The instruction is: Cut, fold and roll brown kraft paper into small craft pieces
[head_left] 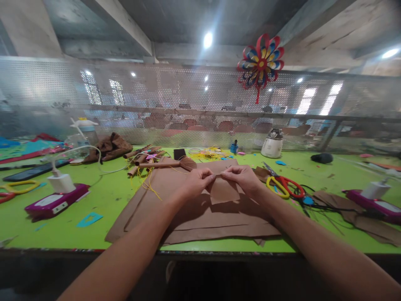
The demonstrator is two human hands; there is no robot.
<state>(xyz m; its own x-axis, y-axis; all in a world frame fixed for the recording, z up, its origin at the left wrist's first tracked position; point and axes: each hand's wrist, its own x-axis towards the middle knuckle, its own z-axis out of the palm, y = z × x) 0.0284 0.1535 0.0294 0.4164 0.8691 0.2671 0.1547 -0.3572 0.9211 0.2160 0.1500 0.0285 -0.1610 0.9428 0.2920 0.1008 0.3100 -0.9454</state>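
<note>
Between my two hands is a small piece of brown paper point(224, 191), held by its far edge so that it hangs toward me. My left hand point(199, 180) pinches the edge's left end between thumb and fingers. At the right end, my right hand point(242, 177) pinches the same edge, which looks narrowly folded or rolled. Beneath lie large stacked sheets of brown paper point(150, 217), shaded by my hands. Just beyond my left hand are a pleated brown paper fan point(188, 163) and several brown paper tubes point(140, 161).
Scissors with red and yellow handles point(286, 187) lie right of my right arm. Purple power strips point(58, 201) with white plugs sit at both sides of the green table point(94, 232). Yellow strings point(205, 154), a white bottle point(272, 144) and a perforated metal screen point(194, 96) stand farther back.
</note>
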